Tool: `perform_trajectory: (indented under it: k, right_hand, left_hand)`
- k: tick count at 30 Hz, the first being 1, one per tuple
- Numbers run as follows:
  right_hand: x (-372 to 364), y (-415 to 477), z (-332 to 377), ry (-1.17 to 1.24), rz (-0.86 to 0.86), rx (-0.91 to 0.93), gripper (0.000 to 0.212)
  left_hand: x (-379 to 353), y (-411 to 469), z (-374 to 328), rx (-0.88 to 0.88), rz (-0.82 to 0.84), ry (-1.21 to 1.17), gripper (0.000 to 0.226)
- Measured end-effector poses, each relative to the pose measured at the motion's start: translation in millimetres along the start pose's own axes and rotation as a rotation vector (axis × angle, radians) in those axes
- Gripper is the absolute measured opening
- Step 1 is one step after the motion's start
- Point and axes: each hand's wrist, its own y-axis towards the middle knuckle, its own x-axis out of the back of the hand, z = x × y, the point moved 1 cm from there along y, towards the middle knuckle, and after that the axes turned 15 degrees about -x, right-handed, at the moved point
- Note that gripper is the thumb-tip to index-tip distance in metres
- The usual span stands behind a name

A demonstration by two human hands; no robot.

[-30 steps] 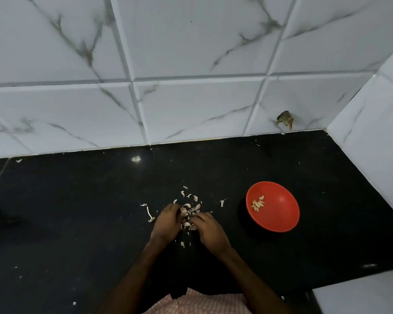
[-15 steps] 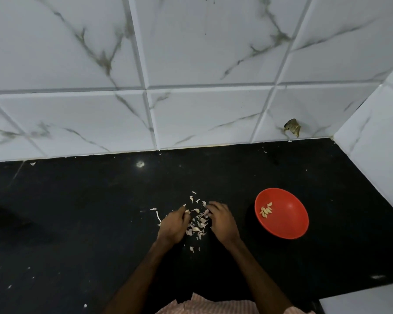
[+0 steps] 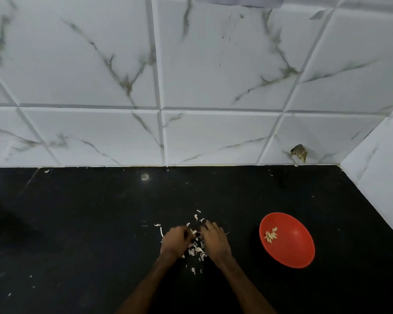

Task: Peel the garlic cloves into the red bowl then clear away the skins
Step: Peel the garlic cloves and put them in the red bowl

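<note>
A loose pile of white garlic skins (image 3: 197, 248) lies on the black counter (image 3: 77, 223) near its front edge. My left hand (image 3: 174, 242) sits at the pile's left side with its fingers bent inward; it is blurred, and I cannot see whether it holds any skins. My right hand (image 3: 214, 240) rests on the pile's right side, fingers spread forward over the skins. The red bowl (image 3: 290, 250) stands to the right of my hands, apart from them, with several peeled garlic cloves (image 3: 271, 237) in its left part.
Stray skin bits (image 3: 161, 231) lie left of and behind the pile, and a few specks (image 3: 193, 270) in front. White marble-look tiled walls (image 3: 213, 132) close the counter at the back and right. A small brown chip (image 3: 299, 152) marks the back wall's base.
Both hands have drawn closer together around the skins, bunching the pile between them. The camera has tilted up, so hands and bowl sit lower in view.
</note>
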Motion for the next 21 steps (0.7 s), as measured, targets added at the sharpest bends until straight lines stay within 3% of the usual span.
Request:
perform_trajectory:
  k: [5,9,12,15,17,21]
  right_hand:
    - [4.0,2.2,5.3,-0.009,0.018,-0.04,0.043]
    - [8.0,4.2,4.5,0.091,0.013,-0.062,0.04]
    - [11.6,11.8,0.5,0.468,0.023,-0.205,0.03]
    - [29.2,22.1,1.1,0.925,0.074,-0.328,0.019]
    - [40.7,27.8,3.4,1.063,0.096,-0.336,0.016]
    - [47.1,32.2,8.8,1.192,0.082,-0.392,0.01]
  left_hand:
    - [1.7,-2.3,0.6,0.042,0.014,-0.018,0.02]
    - [5.7,-2.7,6.0,0.079,-0.07,-0.091,0.017]
    - [13.3,2.6,5.6,0.085,-0.068,-0.18,0.01]
    - [20.7,15.9,-1.7,0.04,0.008,-0.33,0.022]
    - [26.0,25.2,-9.2,0.019,0.031,-0.422,0.03]
    - [34.3,37.3,-28.1,-0.042,-0.053,-0.437,0.027]
